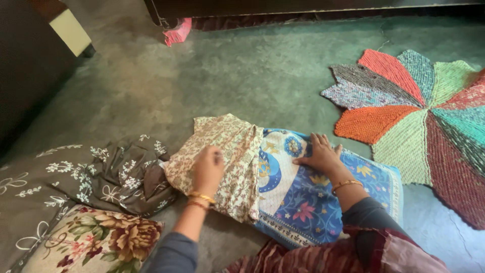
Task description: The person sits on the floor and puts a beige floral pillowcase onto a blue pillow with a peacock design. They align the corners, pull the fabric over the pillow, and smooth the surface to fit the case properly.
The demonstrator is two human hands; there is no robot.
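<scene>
A beige floral cloth (230,151) lies folded on the green floor, partly over a blue and white flowered cloth (308,202). My left hand (207,169) rests on the beige cloth with its fingers curled down into the fabric; bangles sit on the wrist. My right hand (321,154) lies flat, fingers spread, pressing on the blue cloth just right of the beige one. Both forearms come in from the bottom edge.
A dark grey flowered cloth (101,177) lies crumpled to the left, above a cushion with large flower print (96,242). A round multicoloured knitted mat (419,116) lies at the right. Dark furniture (303,7) stands at the back, with a pink thing (177,33) beneath.
</scene>
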